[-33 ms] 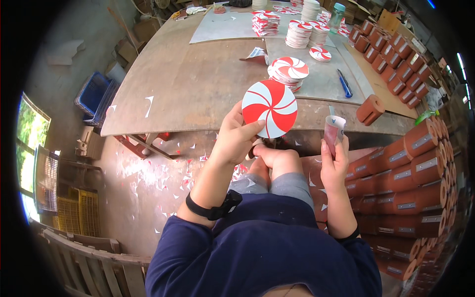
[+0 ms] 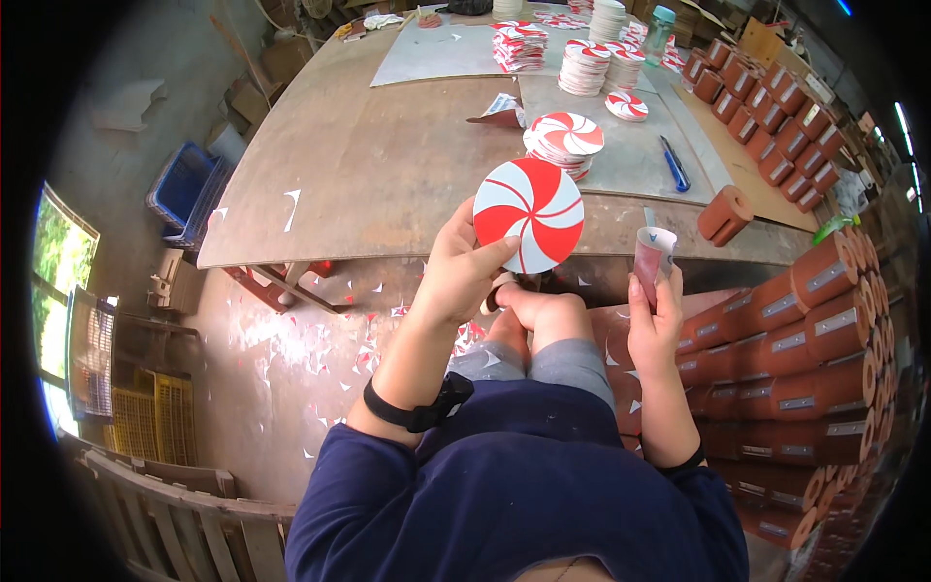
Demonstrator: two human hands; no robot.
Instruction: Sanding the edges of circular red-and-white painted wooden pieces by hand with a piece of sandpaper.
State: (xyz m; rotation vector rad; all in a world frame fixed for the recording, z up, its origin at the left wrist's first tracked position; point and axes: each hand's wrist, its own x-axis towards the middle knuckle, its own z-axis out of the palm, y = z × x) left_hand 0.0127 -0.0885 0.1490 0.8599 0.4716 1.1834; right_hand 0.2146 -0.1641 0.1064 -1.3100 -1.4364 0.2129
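My left hand (image 2: 463, 265) is closed on a round disc (image 2: 530, 215) with a red and white swirl, thumb on its face and fingers behind. It is held up in front of the table's near edge. In my right hand (image 2: 657, 315) is a rolled piece of sandpaper (image 2: 649, 264), reddish outside with a pale printed inner side, standing upright in the closed fingers. Just beyond the held disc, a stack of similar discs (image 2: 565, 136) sits on the table (image 2: 359, 165). The fingers behind the held disc are partly hidden.
Farther back stand more disc stacks (image 2: 584, 68) and a lidded bottle (image 2: 658, 31). A blue utility knife (image 2: 676, 167) and a brown cylinder (image 2: 724, 215) lie at the right. Piled brown cylinders (image 2: 786, 369) rise beside my right arm. Paper scraps (image 2: 291, 339) litter the floor.
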